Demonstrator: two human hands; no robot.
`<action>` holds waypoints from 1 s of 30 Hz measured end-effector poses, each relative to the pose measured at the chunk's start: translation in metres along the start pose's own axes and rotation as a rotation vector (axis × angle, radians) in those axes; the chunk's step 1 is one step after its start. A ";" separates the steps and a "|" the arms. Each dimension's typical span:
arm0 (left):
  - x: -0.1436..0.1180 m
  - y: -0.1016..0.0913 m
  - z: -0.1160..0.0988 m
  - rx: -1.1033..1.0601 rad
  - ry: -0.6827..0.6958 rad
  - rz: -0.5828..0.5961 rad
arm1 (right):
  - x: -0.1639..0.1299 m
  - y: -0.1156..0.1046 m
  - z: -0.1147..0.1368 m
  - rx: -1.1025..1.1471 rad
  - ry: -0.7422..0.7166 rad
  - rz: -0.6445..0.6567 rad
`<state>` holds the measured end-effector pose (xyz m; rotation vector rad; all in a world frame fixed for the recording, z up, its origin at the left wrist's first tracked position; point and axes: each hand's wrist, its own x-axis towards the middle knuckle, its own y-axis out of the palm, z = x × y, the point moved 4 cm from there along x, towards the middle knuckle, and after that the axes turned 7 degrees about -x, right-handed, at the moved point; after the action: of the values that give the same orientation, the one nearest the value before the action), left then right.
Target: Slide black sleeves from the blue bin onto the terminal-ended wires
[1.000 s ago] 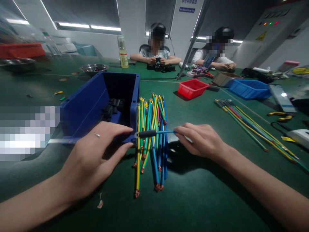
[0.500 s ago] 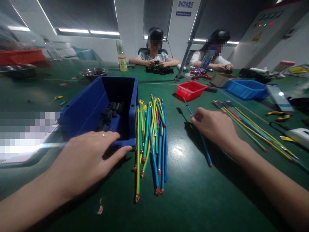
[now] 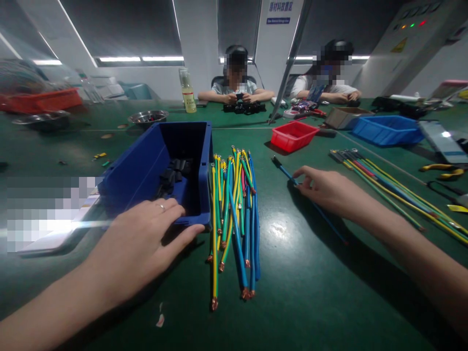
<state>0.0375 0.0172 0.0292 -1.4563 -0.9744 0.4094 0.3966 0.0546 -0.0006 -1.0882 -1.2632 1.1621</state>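
Note:
My left hand (image 3: 141,239) grips the low front wall of a dark blue bin (image 3: 126,168), fingers over the rim and thumb outside. Inside the bin lie several small black pieces (image 3: 175,173). My right hand (image 3: 318,187) pinches a blue cable (image 3: 287,173) with a dark far end; part of the cable is hidden under the fingers, and its near end points toward me at the right. Between my hands lies a bundle of short cables (image 3: 234,209), yellow-green, blue and one red, with bare copper at their near ends.
More cables (image 3: 387,185) lie in a row on the right. Beyond are a red tray (image 3: 294,136), a light blue tray (image 3: 387,130), yellow-handled pliers (image 3: 442,170) and a metal bowl (image 3: 148,117). Two people sit across the green table (image 3: 292,302).
My right hand has lowered the blue cable toward the table; its far end and shadow now nearly meet. My left hand stays on the bin. The view has shifted slightly.

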 end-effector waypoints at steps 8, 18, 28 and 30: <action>0.002 0.001 -0.002 0.002 0.068 -0.010 | -0.004 -0.004 0.027 -0.133 -0.049 -0.024; 0.001 0.001 -0.003 -0.098 0.114 0.009 | -0.002 0.000 0.010 -0.098 0.005 0.075; 0.000 0.005 -0.011 0.090 0.255 -0.109 | 0.008 0.009 -0.079 -0.355 0.259 0.169; 0.000 0.004 -0.012 0.119 0.284 -0.137 | 0.009 0.007 -0.092 -0.315 0.289 0.185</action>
<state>0.0479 0.0101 0.0279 -1.2904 -0.8006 0.1520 0.4885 0.0676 -0.0094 -1.5741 -1.1575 0.9147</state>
